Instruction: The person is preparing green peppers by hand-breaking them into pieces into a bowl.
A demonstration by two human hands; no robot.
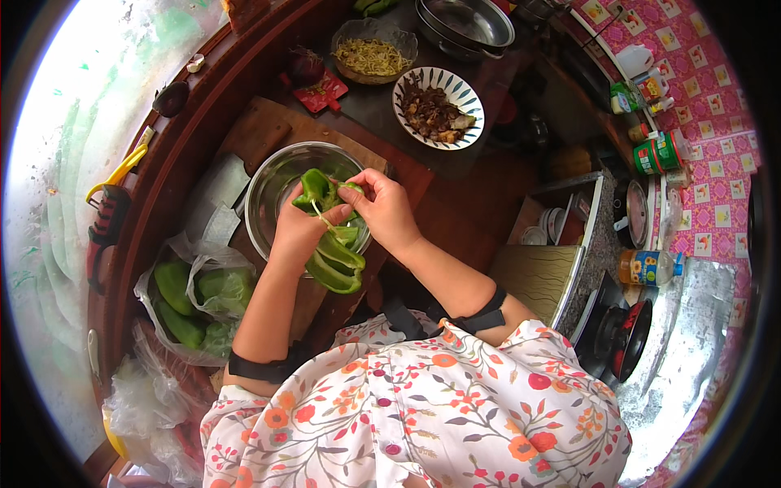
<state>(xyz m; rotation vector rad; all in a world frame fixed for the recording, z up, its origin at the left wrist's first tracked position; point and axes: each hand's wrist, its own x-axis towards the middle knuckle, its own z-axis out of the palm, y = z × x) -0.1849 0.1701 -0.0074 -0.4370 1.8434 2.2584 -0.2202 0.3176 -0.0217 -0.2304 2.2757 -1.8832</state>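
Note:
Over a round stainless steel bowl (262,177), my left hand (300,227) holds an opened green pepper (316,186) whose pale inner rib hangs down. My right hand (385,204) pinches a small green piece of it between thumb and fingers, close to the left hand. Below my hands, green pepper pieces (335,263) with their hollow insides showing lie at the bowl's near rim. The bowl stands on a wooden cutting board (317,129). A cleaver (213,192) with a wooden handle lies to the bowl's left, a pale piece of paper or cloth on its blade.
A plastic bag of green peppers (177,290) sits at the left. Beyond the board stand a striped plate of dark brown food (476,131), a glass bowl of sprouts (406,46) and a red onion (306,67). An open drawer (549,250) juts out on the right.

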